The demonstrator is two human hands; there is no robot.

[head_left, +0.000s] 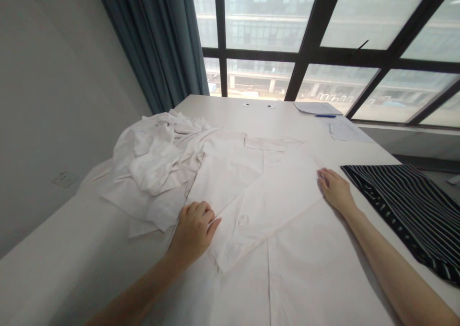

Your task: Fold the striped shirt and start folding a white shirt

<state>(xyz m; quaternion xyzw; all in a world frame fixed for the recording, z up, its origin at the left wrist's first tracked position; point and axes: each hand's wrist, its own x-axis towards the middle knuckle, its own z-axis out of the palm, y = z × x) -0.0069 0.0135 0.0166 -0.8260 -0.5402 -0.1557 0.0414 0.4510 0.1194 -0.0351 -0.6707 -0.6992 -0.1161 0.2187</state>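
Observation:
A white shirt [273, 206] lies spread flat on the white table [251, 113], with a sleeve folded diagonally across its front. My left hand [194, 230] rests on the shirt's left side, fingers curled and pinching the edge of the folded cloth. My right hand [334, 187] lies flat on the shirt's right edge with fingers stretched out and together, pressing the cloth down.
A crumpled heap of white garments [158, 158] sits at the left. A black-and-white striped cloth [409, 206] lies at the right. Papers [316, 107] and a blue pen [325, 116] lie at the far edge by the window; a dark curtain [158, 39] hangs at the left.

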